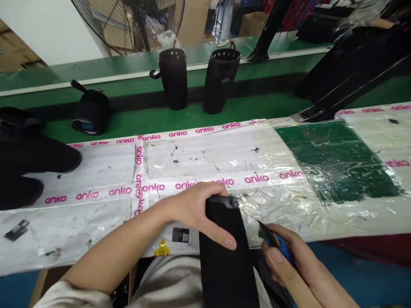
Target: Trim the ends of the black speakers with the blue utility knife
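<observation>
My left hand [199, 211] is wrapped round the top of a black fabric-covered cylinder [226, 256] that stands tilted in my lap against the table's near edge. My right hand [289, 261] is closed on a small blue-handled cutter [278, 243], its dark blade pointing up-left toward the cylinder's right side, a short gap away. Both hands are at the near edge of the work surface [224, 158], which is covered in white sheets, clear plastic and pink "anko" tape.
Two upright black cylinders [175, 77] [221, 79] stand on the green conveyor [144, 117], and a third [91, 112] lies on its side at left. Dark items [28, 162] rest at the left edge. A fan [135, 23] stands behind. Black bags [349, 68] are at right.
</observation>
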Action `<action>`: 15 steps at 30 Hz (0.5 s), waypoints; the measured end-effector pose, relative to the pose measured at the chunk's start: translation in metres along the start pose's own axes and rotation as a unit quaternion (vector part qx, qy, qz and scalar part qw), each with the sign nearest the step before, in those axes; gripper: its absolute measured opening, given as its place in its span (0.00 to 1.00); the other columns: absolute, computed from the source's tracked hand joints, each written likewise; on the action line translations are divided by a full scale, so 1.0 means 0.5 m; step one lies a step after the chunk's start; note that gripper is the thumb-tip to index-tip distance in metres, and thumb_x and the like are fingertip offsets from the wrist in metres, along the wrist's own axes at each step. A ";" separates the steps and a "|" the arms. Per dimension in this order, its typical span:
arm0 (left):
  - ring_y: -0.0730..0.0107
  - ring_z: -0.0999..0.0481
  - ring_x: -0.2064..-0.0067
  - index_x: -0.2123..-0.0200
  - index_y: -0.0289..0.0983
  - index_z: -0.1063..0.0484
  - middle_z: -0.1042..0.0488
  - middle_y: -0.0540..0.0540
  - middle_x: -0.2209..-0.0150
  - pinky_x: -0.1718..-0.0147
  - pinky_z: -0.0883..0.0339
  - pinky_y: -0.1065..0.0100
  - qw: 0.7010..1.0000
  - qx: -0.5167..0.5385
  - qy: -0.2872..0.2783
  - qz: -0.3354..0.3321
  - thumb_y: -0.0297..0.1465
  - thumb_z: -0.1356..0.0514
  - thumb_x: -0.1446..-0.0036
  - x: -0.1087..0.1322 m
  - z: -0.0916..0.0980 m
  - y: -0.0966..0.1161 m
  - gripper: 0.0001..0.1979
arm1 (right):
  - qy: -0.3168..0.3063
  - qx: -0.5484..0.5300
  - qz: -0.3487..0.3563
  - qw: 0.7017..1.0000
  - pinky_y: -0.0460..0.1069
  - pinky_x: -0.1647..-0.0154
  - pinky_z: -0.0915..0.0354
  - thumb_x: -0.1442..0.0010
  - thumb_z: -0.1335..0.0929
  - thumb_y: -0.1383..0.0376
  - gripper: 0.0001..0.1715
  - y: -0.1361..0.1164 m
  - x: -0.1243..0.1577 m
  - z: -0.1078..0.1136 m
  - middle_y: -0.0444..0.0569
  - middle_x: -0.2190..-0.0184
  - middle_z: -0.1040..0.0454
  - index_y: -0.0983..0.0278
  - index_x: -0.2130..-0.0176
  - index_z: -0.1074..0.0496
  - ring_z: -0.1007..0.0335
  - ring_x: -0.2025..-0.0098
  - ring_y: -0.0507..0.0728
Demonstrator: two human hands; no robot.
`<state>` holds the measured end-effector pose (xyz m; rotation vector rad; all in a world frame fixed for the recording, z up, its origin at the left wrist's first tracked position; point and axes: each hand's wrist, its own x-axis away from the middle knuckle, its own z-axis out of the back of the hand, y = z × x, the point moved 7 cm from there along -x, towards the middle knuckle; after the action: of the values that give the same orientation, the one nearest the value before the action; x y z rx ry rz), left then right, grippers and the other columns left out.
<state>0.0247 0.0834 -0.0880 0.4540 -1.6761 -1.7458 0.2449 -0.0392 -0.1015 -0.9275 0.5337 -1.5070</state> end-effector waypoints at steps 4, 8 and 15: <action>0.72 0.37 0.66 0.68 0.40 0.33 0.32 0.54 0.67 0.71 0.44 0.71 1.000 0.018 -0.009 0.008 0.44 0.16 0.66 -0.010 -0.002 -0.011 0.33 | 0.048 0.364 0.300 0.880 0.51 0.87 0.31 0.22 0.41 0.66 0.19 -0.150 -0.016 0.016 0.55 0.56 0.16 0.62 0.38 0.31 0.18 0.74 0.62; 0.71 0.37 0.65 0.68 0.40 0.32 0.32 0.54 0.66 0.71 0.44 0.71 0.999 0.029 -0.017 0.016 0.42 0.15 0.67 -0.011 -0.005 -0.013 0.32 | 0.037 0.468 0.359 0.807 0.53 0.90 0.39 0.36 0.41 0.79 0.28 -0.209 -0.035 0.004 0.48 0.68 0.24 0.69 0.39 0.33 0.30 0.84 0.57; 0.70 0.34 0.65 0.67 0.40 0.30 0.30 0.54 0.66 0.70 0.42 0.71 0.998 0.039 -0.035 0.039 0.42 0.15 0.67 -0.010 -0.006 -0.017 0.32 | 0.020 0.494 0.362 0.790 0.55 0.84 0.43 0.41 0.38 0.78 0.34 -0.194 -0.028 -0.003 0.47 0.67 0.29 0.71 0.36 0.34 0.39 0.84 0.56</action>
<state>0.0285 0.0839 -0.0974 0.3606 -1.7918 -1.6614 0.1851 -0.0098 -0.0298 0.1607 0.0377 -0.8635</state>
